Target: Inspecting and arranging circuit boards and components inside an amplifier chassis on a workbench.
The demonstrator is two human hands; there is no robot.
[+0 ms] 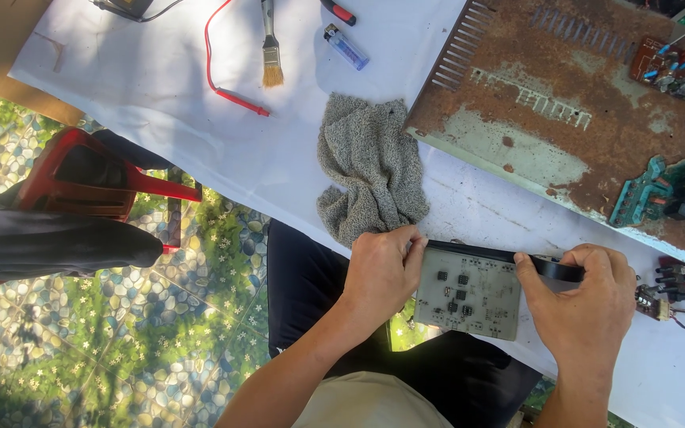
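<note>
Hands grip one grey circuit board over the lap at the table's near edge: left hand clasps its left end, right hand pinches the black strip along its top. Beyond lies a grey rag on the white sheet, a rusty metal chassis beside it. Farthest are a paintbrush, blue lighter and red probe lead.
</note>
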